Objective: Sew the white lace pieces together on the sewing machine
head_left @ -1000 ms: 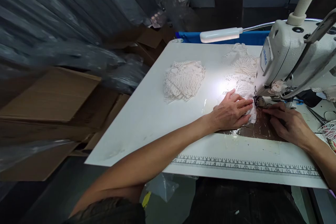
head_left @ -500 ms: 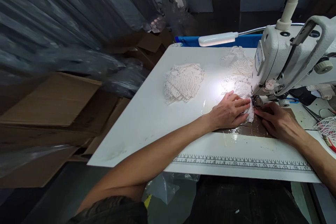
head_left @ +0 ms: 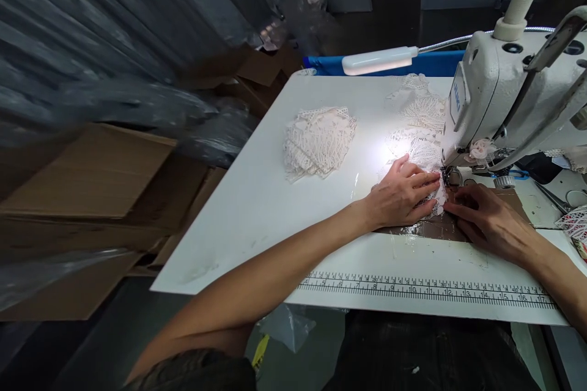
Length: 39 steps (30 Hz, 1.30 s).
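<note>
White lace fabric (head_left: 417,145) runs under the needle area of a sewing machine (head_left: 486,98). On its near end my left hand (head_left: 406,192) lies flat, fingers stretched toward the presser foot. Just right of the lace, my right hand (head_left: 490,217) has thumb and forefinger closed at the fabric's edge, close in front of the foot. The exact bit pinched is partly hidden by the fingers. A brown taped sheet (head_left: 426,229) lies beneath both hands. To the left, a pile of lace pieces (head_left: 318,142) rests on the white table (head_left: 257,214).
A lamp (head_left: 380,61) lights the lace from behind. Printed along the table's front is a ruler scale (head_left: 413,287). Scissors (head_left: 553,198) and netted fabric (head_left: 575,223) lie at right. Cardboard boxes (head_left: 87,177) and plastic sheeting stand beyond the left table edge.
The view has shifted slightly, with the machine looking larger and further right. My right hand has drawn a little toward the table's front at the lace edge. My left hand stays flat on the lace.
</note>
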Motion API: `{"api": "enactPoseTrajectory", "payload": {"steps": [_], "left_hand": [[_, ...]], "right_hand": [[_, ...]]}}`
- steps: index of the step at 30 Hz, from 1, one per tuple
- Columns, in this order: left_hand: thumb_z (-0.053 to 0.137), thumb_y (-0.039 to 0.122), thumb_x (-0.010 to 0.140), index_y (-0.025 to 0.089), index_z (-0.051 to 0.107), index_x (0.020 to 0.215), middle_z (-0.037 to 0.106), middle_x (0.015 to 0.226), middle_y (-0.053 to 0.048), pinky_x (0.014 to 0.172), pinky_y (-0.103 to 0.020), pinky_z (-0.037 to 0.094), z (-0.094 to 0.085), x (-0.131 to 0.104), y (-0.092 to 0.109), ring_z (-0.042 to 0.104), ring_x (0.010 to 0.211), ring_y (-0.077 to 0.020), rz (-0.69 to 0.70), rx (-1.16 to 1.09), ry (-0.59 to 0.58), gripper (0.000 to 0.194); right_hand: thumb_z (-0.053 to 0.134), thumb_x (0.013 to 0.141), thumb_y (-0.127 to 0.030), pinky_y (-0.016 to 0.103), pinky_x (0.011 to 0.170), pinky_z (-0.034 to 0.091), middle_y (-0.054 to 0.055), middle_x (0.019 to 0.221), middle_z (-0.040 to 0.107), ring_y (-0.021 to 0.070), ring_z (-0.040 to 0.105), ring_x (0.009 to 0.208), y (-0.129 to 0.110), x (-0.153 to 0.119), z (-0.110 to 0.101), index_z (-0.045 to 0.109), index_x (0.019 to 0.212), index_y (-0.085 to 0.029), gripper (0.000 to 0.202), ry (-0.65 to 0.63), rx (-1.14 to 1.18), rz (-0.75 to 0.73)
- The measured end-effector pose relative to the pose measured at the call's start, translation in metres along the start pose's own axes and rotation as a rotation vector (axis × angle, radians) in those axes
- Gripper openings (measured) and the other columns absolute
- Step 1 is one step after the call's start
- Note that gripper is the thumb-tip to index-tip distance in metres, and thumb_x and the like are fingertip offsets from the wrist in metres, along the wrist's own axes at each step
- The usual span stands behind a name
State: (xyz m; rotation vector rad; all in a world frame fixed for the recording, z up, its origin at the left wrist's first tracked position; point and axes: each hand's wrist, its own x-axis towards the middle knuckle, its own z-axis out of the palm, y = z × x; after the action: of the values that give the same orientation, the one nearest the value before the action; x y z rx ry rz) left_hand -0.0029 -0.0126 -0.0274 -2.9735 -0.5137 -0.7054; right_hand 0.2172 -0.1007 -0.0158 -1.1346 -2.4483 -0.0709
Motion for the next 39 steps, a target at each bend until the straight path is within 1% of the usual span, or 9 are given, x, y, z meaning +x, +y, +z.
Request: {"api": "enactPoseTrajectory", "payload": {"steps": [3,8,13,16,21,27,34,36,39], "left_hand": [[0.038,0.034,0.099,0.016,0.063,0.114,0.066,0.123,-0.007,0.102,-0.059,0.039,0.0009,-0.0002,-0.0002,0.062,0.099,-0.0228,0.007,0.003,0.018,0.035],[0.038,0.034,0.099,0.017,0.064,0.114,0.066,0.124,-0.007,0.103,-0.061,0.038,-0.0008,0.0,-0.0001,0.062,0.099,-0.0229,-0.003,-0.006,0.01,0.034],[0.039,0.034,0.098,0.019,0.064,0.115,0.065,0.124,-0.007,0.106,-0.062,0.035,-0.002,-0.0006,0.0003,0.062,0.102,-0.0224,-0.013,-0.029,0.003,0.033],[0.04,0.034,0.098,0.018,0.063,0.114,0.066,0.123,-0.007,0.106,-0.063,0.034,-0.0007,-0.0008,0.0001,0.062,0.101,-0.0223,-0.012,-0.032,0.02,0.033],[0.039,0.035,0.099,0.018,0.063,0.114,0.066,0.124,-0.007,0.105,-0.064,0.035,-0.0001,-0.0005,-0.0002,0.062,0.101,-0.0225,-0.011,-0.022,0.032,0.034],[0.038,0.034,0.099,0.018,0.062,0.117,0.064,0.127,-0.008,0.106,-0.063,0.035,0.0002,-0.0011,0.0016,0.061,0.105,-0.0231,-0.029,-0.018,-0.017,0.034],[0.034,0.034,0.1,0.014,0.062,0.116,0.063,0.126,-0.01,0.103,-0.061,0.039,-0.0017,-0.0007,0.0036,0.062,0.102,-0.0239,-0.016,0.031,-0.003,0.038],[0.033,0.035,0.099,0.014,0.062,0.115,0.063,0.126,-0.011,0.102,-0.06,0.04,-0.0034,0.0,0.0042,0.062,0.101,-0.0242,-0.02,0.05,-0.019,0.039],[0.033,0.034,0.099,0.015,0.062,0.116,0.062,0.127,-0.01,0.104,-0.062,0.037,-0.0053,0.0014,0.0045,0.061,0.104,-0.0244,-0.027,0.046,-0.067,0.038]], "right_hand": [[0.039,0.096,-0.017,0.035,0.072,0.059,0.012,0.101,0.057,0.0197,0.06,0.086,0.0008,-0.0003,-0.0011,0.067,0.107,-0.019,0.031,0.007,0.024,0.015],[0.04,0.096,-0.019,0.031,0.07,0.058,0.012,0.103,0.06,0.0182,0.063,0.085,0.007,-0.0017,-0.0053,0.065,0.117,-0.018,0.033,0.035,0.033,0.088],[0.04,0.096,-0.019,0.03,0.069,0.057,0.011,0.104,0.058,0.0172,0.062,0.082,0.007,-0.0005,-0.0043,0.067,0.117,-0.023,0.035,-0.047,0.02,0.033],[0.04,0.095,-0.018,0.029,0.068,0.057,0.01,0.105,0.057,0.0168,0.062,0.081,0.0058,0.0002,-0.0024,0.067,0.119,-0.025,0.037,-0.076,0.041,0.048],[0.038,0.096,-0.019,0.03,0.067,0.057,0.011,0.104,0.057,0.0173,0.061,0.079,0.0053,0.0016,-0.0026,0.068,0.116,-0.023,0.036,-0.065,0.05,0.048],[0.038,0.095,-0.018,0.029,0.062,0.055,0.01,0.1,0.056,0.0153,0.058,0.072,0.0037,0.0021,-0.0012,0.069,0.114,-0.023,0.037,-0.028,0.024,0.043],[0.04,0.095,-0.021,0.031,0.068,0.057,0.011,0.103,0.054,0.018,0.06,0.085,0.0029,-0.0016,0.002,0.068,0.116,-0.025,0.035,-0.001,0.065,0.082],[0.041,0.095,-0.022,0.031,0.07,0.057,0.011,0.105,0.053,0.0182,0.06,0.088,0.0033,-0.0025,0.0017,0.068,0.117,-0.026,0.035,-0.012,0.094,0.105],[0.043,0.094,-0.021,0.033,0.072,0.058,0.011,0.106,0.053,0.0188,0.06,0.089,0.0038,-0.0028,0.0003,0.068,0.118,-0.027,0.035,-0.034,0.113,0.112]]}}
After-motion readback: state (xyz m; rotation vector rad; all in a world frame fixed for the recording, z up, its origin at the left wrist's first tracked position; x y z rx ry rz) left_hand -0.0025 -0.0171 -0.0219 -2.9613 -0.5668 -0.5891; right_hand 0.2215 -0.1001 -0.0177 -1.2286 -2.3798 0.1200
